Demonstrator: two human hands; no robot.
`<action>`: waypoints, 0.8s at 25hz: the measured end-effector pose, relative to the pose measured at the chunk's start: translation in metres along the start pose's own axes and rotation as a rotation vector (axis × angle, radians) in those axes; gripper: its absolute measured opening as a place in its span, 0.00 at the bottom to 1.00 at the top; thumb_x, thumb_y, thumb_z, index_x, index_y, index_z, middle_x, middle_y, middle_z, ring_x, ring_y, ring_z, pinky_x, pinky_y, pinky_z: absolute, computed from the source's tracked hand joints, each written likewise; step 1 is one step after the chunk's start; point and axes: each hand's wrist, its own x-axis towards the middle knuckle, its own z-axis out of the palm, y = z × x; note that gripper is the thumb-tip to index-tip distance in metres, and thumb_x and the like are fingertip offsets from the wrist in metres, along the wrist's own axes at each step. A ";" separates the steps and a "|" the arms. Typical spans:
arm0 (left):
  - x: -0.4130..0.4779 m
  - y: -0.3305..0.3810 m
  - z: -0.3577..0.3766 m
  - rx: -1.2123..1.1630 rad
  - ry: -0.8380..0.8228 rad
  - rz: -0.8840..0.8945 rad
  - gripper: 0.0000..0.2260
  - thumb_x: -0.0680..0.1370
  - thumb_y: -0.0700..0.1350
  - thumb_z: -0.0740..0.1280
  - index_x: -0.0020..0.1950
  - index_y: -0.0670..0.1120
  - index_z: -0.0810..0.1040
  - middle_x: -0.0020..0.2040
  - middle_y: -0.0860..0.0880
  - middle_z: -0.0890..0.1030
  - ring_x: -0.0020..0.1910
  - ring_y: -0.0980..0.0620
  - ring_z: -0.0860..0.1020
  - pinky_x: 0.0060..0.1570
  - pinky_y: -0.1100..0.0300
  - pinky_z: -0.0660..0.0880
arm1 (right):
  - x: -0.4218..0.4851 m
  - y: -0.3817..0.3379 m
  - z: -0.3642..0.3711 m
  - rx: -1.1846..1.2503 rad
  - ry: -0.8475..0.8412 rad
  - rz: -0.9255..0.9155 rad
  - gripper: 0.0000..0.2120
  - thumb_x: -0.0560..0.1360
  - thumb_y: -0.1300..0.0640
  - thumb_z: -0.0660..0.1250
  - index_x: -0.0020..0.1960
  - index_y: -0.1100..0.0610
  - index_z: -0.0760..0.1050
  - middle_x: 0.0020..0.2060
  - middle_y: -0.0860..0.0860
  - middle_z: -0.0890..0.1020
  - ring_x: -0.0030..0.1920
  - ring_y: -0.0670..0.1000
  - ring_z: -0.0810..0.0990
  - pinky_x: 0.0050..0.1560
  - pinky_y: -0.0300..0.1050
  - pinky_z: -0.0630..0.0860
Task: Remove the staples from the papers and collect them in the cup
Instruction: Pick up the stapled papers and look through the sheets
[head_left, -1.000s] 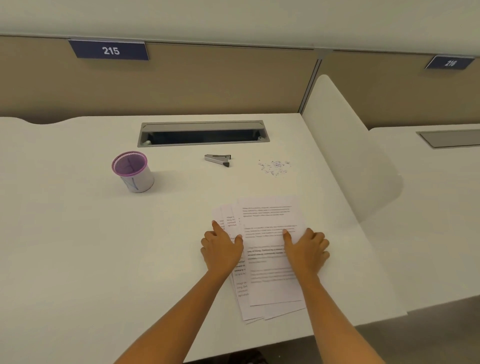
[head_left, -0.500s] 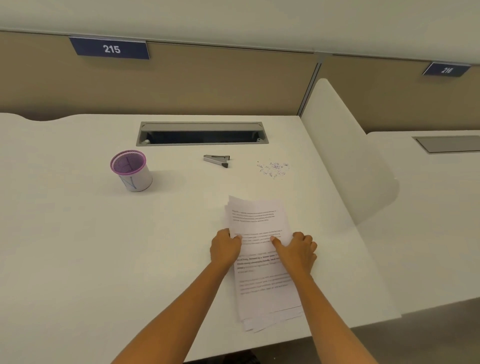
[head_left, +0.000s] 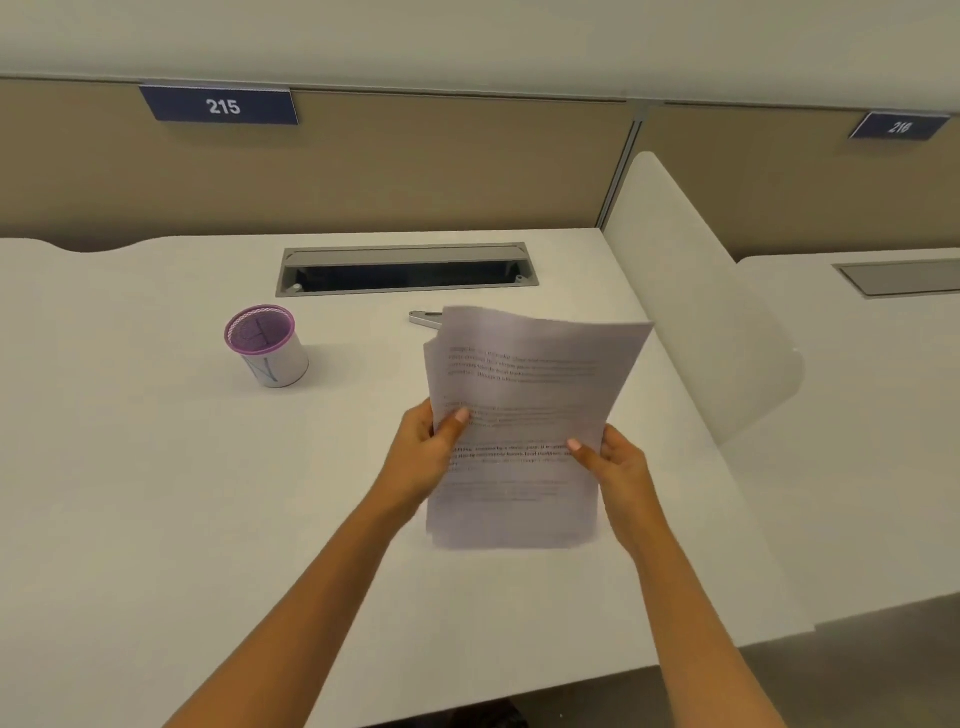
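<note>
Head camera looks down on the white desk (head_left: 156, 493), where the step in hand seems to be gathering the loose papers (head_left: 524, 374) into one stack. The sheets are held clear of the desk and tilted up toward the viewer. Their top edges are uneven and slightly fanned at the upper left.

The left hand (head_left: 418, 454) grips the stack's left edge, thumb on the front and fingers curled behind. The right hand (head_left: 621, 465) clamps the right edge the same way.

To square the stack well, both holds should probably loosen a little so the sheets can slide, then the bottom edge can be tapped on the desk until the tops line up.

The cup (head_left: 267, 345) stands upright, well to the left of the papers, so setting the stack down near the front edge keeps it out of the way. Only the left end of the staple remover (head_left: 423, 318) shows past the papers' top corner. No staples are visible; the raised sheets may hide them, so lower the stack gently.
</note>
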 end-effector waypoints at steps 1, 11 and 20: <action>-0.001 0.012 -0.003 -0.008 -0.003 0.052 0.11 0.81 0.42 0.60 0.60 0.45 0.78 0.54 0.47 0.84 0.52 0.49 0.83 0.50 0.54 0.81 | -0.001 -0.010 0.002 0.012 -0.018 -0.064 0.15 0.74 0.58 0.70 0.61 0.52 0.79 0.55 0.51 0.85 0.54 0.54 0.83 0.49 0.41 0.80; -0.019 0.010 -0.033 -0.020 0.012 0.187 0.14 0.75 0.44 0.71 0.60 0.50 0.79 0.55 0.51 0.84 0.54 0.50 0.81 0.50 0.61 0.79 | -0.011 -0.015 0.017 0.058 -0.153 -0.169 0.19 0.73 0.59 0.70 0.64 0.54 0.77 0.56 0.53 0.83 0.58 0.51 0.81 0.55 0.38 0.78; -0.007 -0.001 -0.028 0.029 0.077 0.103 0.11 0.82 0.45 0.59 0.54 0.51 0.81 0.49 0.53 0.85 0.48 0.52 0.83 0.44 0.61 0.81 | -0.006 -0.014 0.029 -0.043 -0.148 -0.119 0.13 0.77 0.58 0.68 0.61 0.53 0.78 0.53 0.49 0.85 0.53 0.48 0.83 0.48 0.35 0.79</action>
